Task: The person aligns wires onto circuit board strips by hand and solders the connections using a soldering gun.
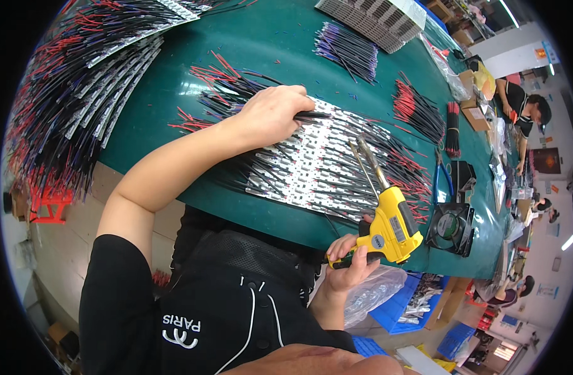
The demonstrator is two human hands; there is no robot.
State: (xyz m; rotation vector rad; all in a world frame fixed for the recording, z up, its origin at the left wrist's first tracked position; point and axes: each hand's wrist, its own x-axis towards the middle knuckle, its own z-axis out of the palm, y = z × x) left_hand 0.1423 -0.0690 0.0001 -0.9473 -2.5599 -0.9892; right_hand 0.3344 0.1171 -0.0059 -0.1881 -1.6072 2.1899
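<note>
1. Head view, my left hand point(275, 114): it lies fingers-down on the row of pale circuit strips point(318, 164) spread across the green table point(261, 37), closed around a small bunch of black wires point(314, 115) at the strips' far end.
2. Head view, my right hand point(351, 257): it is wrapped around the grip of the yellow soldering gun point(393, 222), held just off the near table edge, below the strips.
3. The relation that matters: the gun's metal tip point(365, 150) points up and away from me, slightly leftward, and hangs over the right part of the strips. The pinched wires lie to the left of that tip, so my left hand is the nearer one to them; the gun's long axis runs roughly across the strips' rows.
4. Around them: red and black wire bundles point(418, 109) to the right, a small black fan point(450, 226) just beside the gun, and more wired strips point(105, 81) stacked far left.
</note>
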